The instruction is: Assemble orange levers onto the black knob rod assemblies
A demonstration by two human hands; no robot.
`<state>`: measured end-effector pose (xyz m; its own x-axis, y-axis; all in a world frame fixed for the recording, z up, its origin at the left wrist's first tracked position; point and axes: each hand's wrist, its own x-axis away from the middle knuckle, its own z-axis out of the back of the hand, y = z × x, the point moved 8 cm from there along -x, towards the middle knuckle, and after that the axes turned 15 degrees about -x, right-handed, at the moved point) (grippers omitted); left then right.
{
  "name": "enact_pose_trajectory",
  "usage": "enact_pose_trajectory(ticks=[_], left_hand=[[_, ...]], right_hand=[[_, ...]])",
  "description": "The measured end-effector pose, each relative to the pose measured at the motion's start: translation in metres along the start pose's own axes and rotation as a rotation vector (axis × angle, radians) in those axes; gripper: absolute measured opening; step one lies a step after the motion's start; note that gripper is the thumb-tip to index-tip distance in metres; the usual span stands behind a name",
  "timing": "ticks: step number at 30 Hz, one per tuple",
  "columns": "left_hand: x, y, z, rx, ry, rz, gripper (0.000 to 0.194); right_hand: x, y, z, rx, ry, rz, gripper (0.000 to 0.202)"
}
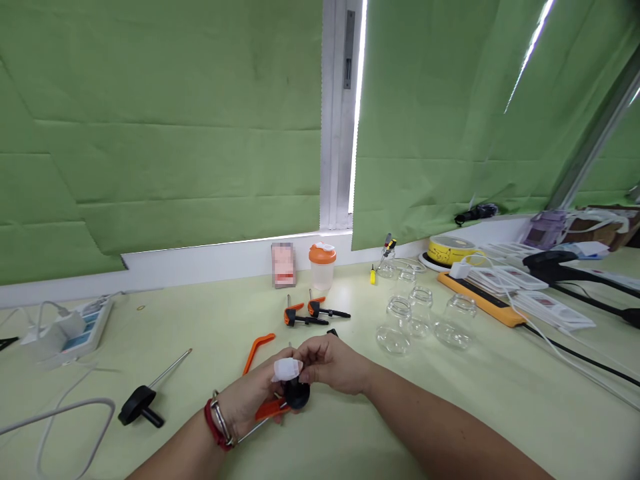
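My left hand [245,400], with a red band and a metal bracelet at the wrist, is closed around a black and orange crank-like part [298,393] with a thin metal rod. A white wrap or cover [287,369] sits at its thumb. My right hand [330,363] has its fingers pinched together against the top of the same part; whatever is between the fingertips is hidden. Just beyond the hands lies a loose orange lever [257,350]. Two similar black and orange pieces with rods [306,321] [327,311] rest farther back.
To the left lie a black knob with a metal rod [137,405] and a white power strip [87,330]. Several glass jars [393,327] stand at right, beside an orange power strip [483,300]. An orange-lidded shaker cup [323,267] is against the wall.
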<state>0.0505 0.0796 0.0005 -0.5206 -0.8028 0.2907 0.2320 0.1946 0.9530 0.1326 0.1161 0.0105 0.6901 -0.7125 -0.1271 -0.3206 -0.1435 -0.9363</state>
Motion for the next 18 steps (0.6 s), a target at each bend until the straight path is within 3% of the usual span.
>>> enact_pose_trajectory(ticks=[18], left_hand=[[0.002, 0.005, -0.004, -0.021, -0.014, -0.006, 0.029]], right_hand=[[0.002, -0.009, -0.003, 0.102, -0.05, 0.076, 0.012]])
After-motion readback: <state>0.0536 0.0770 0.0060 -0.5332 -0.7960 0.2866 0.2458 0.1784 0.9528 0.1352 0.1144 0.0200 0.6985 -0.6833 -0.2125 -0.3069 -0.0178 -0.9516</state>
